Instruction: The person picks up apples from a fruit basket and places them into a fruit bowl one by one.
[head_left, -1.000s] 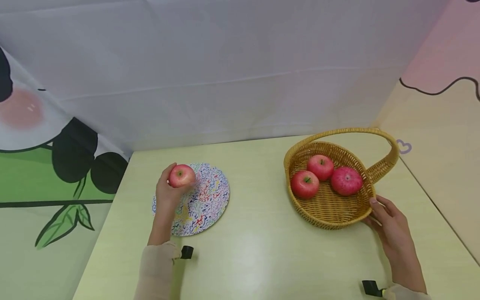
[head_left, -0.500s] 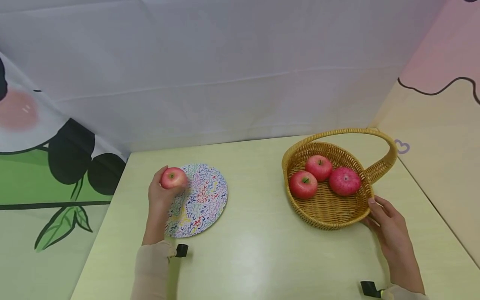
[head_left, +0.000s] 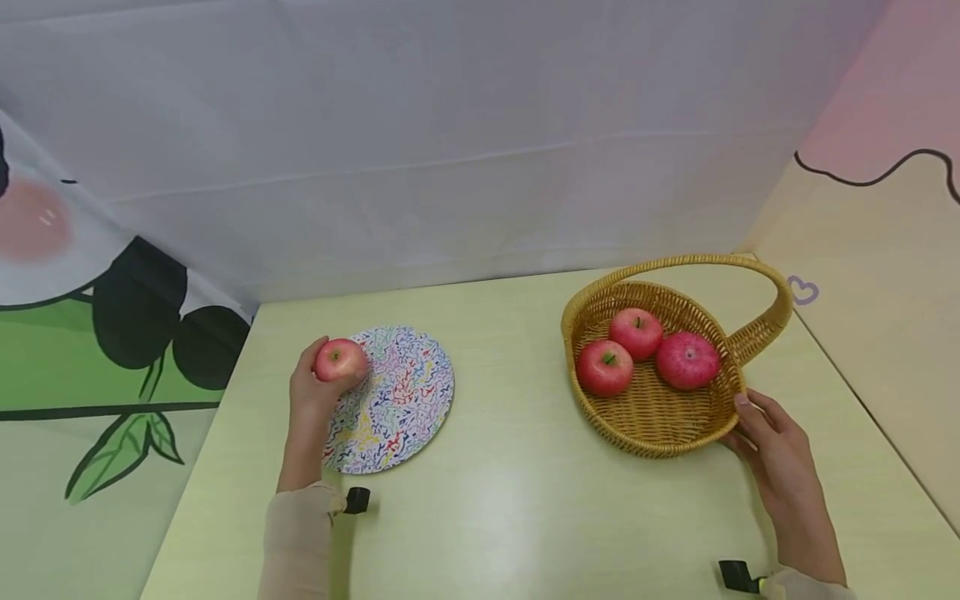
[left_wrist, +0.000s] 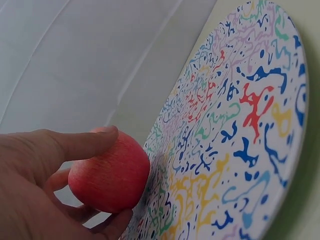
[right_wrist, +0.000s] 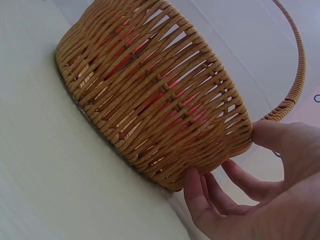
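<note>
My left hand (head_left: pixel 313 400) grips a red apple (head_left: pixel 341 361) with thumb and fingers curled round its sides. In the left wrist view the apple (left_wrist: pixel 112 175) sits right at the surface of a round plate (left_wrist: pixel 240 150) with coloured squiggles. In the head view that plate (head_left: pixel 405 400) lies on the table, the apple over its left edge. My right hand (head_left: pixel 780 458) holds the near right side of a wicker basket (head_left: pixel 667 425), thumb at the rim and fingertips low on the wall, as the right wrist view shows. Two apples (head_left: pixel 605 367) and a darker pink round fruit (head_left: pixel 687 361) lie inside.
The basket's tall arched handle (head_left: pixel 697 262) rises over its far side. A pale green table (head_left: pixel 510 467) spreads between plate and basket. A grey cloth (head_left: pixel 450 167) hangs behind, with a printed panel (head_left: pixel 142 333) at left and a pink-beige wall (head_left: pixel 885 267) at right.
My left hand has moved left and slightly nearer with the apple, from over the plate's upper left to its left edge. My right hand and the basket look the same.
</note>
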